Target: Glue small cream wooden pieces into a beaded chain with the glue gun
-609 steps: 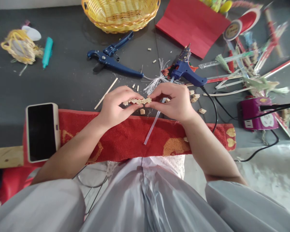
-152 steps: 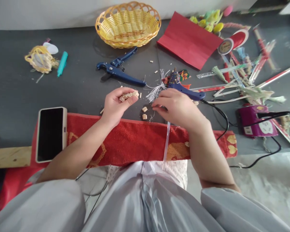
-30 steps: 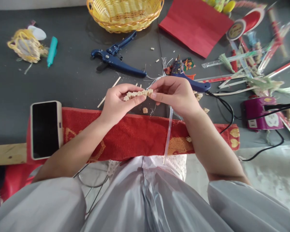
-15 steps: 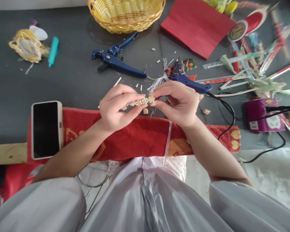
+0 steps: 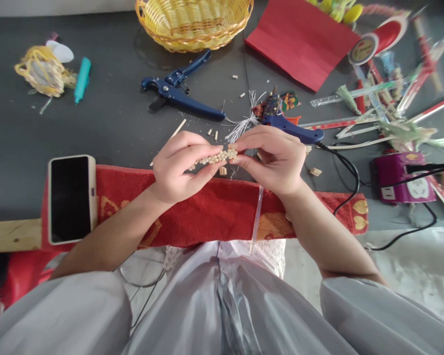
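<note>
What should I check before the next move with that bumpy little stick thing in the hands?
1. Left hand grips the strip of small wooden pieces: ok.
2. Right hand pinches the strip's right end: ok.
3. Spare wooden piece lies just below the strip: ok.
4. Glue gun lies on the table, in no hand: ok.
5. Glue gun hot: cannot tell.
6. Clear stick pokes past the red towel's near edge: not ok.
</note>
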Action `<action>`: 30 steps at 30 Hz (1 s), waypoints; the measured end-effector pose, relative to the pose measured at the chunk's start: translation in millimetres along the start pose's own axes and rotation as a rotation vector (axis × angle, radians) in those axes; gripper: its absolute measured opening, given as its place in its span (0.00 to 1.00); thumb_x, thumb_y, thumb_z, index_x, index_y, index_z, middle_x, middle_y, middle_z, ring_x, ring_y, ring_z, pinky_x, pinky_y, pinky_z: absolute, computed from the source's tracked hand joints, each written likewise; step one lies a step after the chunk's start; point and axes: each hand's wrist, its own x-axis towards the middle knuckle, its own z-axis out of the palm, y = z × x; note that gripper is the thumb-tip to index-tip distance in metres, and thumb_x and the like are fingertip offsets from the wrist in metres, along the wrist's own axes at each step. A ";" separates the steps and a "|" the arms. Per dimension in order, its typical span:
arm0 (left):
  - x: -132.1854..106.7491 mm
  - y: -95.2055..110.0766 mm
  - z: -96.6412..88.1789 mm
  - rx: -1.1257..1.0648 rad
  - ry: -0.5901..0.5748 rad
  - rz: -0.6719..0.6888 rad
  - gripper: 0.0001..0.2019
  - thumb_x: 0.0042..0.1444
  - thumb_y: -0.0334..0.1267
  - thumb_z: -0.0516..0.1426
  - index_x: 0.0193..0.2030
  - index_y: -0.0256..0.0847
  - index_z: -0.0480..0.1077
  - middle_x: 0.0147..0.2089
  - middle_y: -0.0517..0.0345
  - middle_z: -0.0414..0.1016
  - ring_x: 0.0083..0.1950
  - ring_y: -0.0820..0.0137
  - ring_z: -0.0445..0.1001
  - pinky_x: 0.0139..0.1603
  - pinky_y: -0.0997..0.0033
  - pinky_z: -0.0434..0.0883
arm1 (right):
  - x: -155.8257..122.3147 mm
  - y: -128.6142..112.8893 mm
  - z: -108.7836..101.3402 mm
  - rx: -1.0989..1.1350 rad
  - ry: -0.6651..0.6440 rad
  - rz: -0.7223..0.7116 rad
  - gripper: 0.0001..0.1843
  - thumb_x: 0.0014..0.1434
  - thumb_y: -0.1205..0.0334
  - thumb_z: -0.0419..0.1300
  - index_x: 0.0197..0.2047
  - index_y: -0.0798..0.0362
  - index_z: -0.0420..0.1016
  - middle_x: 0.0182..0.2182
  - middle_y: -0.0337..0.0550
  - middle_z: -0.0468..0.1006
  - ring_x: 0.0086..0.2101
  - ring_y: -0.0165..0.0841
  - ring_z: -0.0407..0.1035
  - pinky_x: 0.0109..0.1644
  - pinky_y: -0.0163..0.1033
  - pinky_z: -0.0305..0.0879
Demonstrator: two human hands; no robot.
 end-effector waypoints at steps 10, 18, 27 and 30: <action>5.7 5.3 2.2 -0.015 0.045 -0.068 0.07 0.55 0.41 0.65 0.38 0.43 0.80 0.34 0.56 0.80 0.34 0.71 0.75 0.39 0.69 0.73 | 0.8 2.0 -3.8 0.013 -0.054 0.077 0.13 0.58 0.47 0.67 0.39 0.47 0.81 0.33 0.41 0.82 0.35 0.33 0.76 0.43 0.43 0.76; 3.1 5.0 2.5 -0.020 -0.016 -0.115 0.07 0.56 0.41 0.63 0.39 0.42 0.80 0.36 0.56 0.80 0.35 0.71 0.75 0.42 0.68 0.73 | -2.0 5.7 1.2 0.016 -0.012 -0.025 0.07 0.60 0.55 0.66 0.38 0.49 0.80 0.32 0.40 0.82 0.33 0.31 0.75 0.39 0.40 0.75; 2.0 3.6 2.6 0.015 -0.029 -0.133 0.08 0.56 0.43 0.63 0.38 0.42 0.80 0.34 0.56 0.79 0.35 0.71 0.74 0.40 0.68 0.73 | -2.5 5.1 1.8 -0.003 -0.006 -0.003 0.07 0.59 0.55 0.67 0.37 0.49 0.81 0.32 0.40 0.83 0.32 0.31 0.76 0.38 0.39 0.75; 4.2 4.8 3.1 -0.046 -0.055 -0.234 0.08 0.55 0.44 0.64 0.36 0.42 0.80 0.35 0.56 0.78 0.36 0.70 0.74 0.41 0.67 0.72 | -1.1 2.9 1.3 -0.011 -0.006 0.055 0.11 0.58 0.51 0.68 0.35 0.49 0.81 0.31 0.40 0.84 0.32 0.31 0.77 0.38 0.39 0.76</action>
